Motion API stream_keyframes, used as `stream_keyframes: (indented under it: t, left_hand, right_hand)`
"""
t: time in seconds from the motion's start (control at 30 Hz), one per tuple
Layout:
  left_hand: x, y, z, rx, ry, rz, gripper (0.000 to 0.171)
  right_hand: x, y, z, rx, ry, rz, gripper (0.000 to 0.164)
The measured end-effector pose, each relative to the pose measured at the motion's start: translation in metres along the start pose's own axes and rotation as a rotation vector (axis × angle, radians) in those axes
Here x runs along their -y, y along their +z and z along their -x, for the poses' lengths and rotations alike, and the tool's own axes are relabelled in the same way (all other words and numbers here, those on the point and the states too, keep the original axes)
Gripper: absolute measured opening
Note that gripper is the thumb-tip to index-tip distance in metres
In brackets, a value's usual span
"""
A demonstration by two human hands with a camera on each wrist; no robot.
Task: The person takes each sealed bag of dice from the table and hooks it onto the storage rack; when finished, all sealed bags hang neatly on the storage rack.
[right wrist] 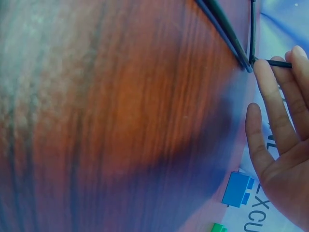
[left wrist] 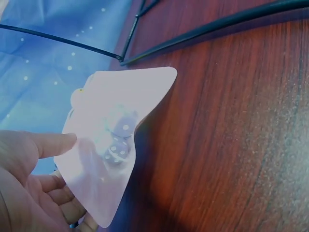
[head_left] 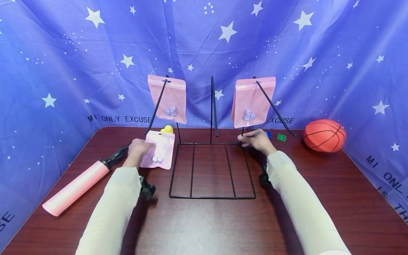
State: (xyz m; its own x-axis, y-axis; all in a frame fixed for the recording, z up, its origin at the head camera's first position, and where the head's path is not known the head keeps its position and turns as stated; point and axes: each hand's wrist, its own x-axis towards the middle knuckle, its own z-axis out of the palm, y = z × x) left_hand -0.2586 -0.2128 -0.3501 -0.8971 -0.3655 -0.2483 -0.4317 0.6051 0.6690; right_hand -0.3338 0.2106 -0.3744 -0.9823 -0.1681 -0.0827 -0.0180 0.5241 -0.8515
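My left hand pinches a pink zip bag between thumb and fingers. Through the bag's clear front several dice show. The bag is tilted, below the left arm of a black wire rack. My right hand holds the rack's rear right upright near its base, thumb and fingertips at the wire. In the right wrist view the lower fingers of the right hand are extended; the grip itself is partly cut off. Pink bags with dice hang from the left prong and right prong.
The rack's middle prong bears no bag. A pink hand pump lies at left, a yellow rubber duck behind the held bag. Blue and green toy bricks and an orange basketball are at right. A starry blue cloth hangs behind.
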Motion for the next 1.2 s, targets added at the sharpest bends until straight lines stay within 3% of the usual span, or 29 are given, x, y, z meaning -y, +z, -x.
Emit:
stream_keyframes:
  t: [0.43, 0.67, 0.93, 1.2]
  left_hand:
    - [0.010, -0.003, 0.003, -0.022, 0.078, 0.199, 0.050]
    - [0.017, -0.010, 0.006, 0.017, 0.164, 0.309, 0.045]
    - [0.022, -0.020, 0.012, 0.081, 0.269, 0.357, 0.032]
    - [0.027, -0.030, 0.026, 0.162, 0.396, 0.329, 0.032]
  right_hand:
    - [-0.002, 0.003, -0.002, -0.013, -0.033, -0.016, 0.042]
    - [-0.001, 0.002, -0.001, -0.011, -0.024, -0.001, 0.043]
    - [-0.003, 0.001, -0.001, -0.015, -0.025, 0.004, 0.043]
    - [-0.001, 0.001, 0.000, -0.013, -0.035, -0.003, 0.042]
